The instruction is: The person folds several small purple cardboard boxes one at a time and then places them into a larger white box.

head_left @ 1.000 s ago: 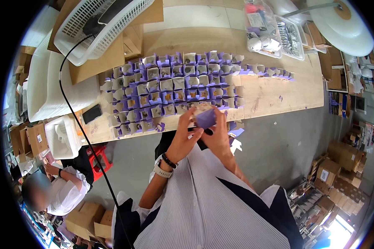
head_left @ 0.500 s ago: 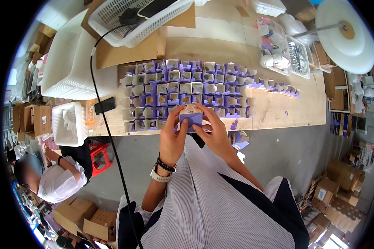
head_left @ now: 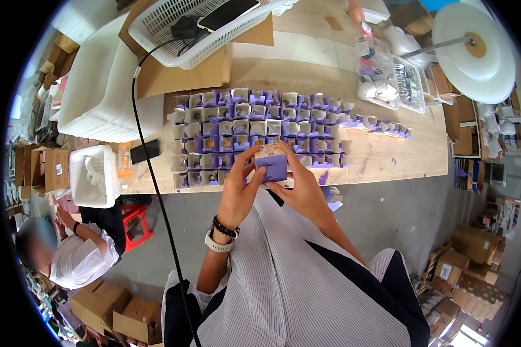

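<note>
Between my two hands is a small purple carton (head_left: 271, 167) with an orange-and-white patterned panel on its far side. My left hand (head_left: 241, 184) grips its left side, thumb on the near purple face. On the right side my right hand (head_left: 298, 184) closes round it, fingers along the far edge and thumb low at the near corner. Just beyond, several rows of small open-topped purple boxes (head_left: 241, 127) stand on the wooden table (head_left: 382, 159), flaps raised. Some show something inside that is too small to make out.
White plastic trays (head_left: 104, 87) are stacked at the left. A black phone (head_left: 145, 151) lies near a white bin (head_left: 94, 173). A black cable (head_left: 150, 159) crosses the left side. Another person (head_left: 84, 251) sits at lower left; a far hand (head_left: 356, 11) reaches in near bagged parts (head_left: 377, 72).
The carton has turned slightly in my hands and shifted a little right. A far hand has appeared by the bagged parts at the upper right. My view has moved slightly.
</note>
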### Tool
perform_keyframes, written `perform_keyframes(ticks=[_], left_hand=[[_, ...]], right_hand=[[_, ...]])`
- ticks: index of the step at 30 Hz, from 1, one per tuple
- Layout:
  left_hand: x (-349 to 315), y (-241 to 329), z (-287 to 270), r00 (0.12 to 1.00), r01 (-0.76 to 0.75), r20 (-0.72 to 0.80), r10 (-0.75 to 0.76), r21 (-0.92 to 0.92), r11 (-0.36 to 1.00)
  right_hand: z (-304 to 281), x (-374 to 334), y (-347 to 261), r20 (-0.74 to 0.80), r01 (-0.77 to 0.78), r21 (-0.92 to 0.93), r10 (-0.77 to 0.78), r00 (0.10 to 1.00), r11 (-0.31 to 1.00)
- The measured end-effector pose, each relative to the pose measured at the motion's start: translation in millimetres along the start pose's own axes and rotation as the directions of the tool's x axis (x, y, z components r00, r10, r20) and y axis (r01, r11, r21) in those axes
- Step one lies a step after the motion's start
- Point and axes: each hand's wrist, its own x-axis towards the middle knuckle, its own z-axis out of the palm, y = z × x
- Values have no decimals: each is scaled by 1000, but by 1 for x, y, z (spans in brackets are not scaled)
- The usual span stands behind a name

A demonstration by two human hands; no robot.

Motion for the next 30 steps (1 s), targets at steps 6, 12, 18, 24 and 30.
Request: perform_keyframes(ticks=[6, 12, 18, 24, 30], left_hand=[[0, 3, 3, 1000, 20, -11, -20, 29, 999], [0, 4, -1, 978, 204, -18, -207, -114, 972], [-1, 21, 10, 986, -113, -65, 152, 401, 909], [-2, 24, 5, 979, -36, -174, 104, 356, 934], [0, 23, 7, 924, -168, -202, 325, 549, 819]], right_hand=[[-5, -1, 1, -105, 150, -278, -185, 977, 949], [-1, -9, -1, -317, 128, -268, -213, 924, 955], [2, -4, -10, -353, 102, -213, -174, 919, 972], [7, -1, -14, -308, 111, -66, -126, 943, 992], [19, 1, -14, -274, 141, -205, -195, 942, 969]])
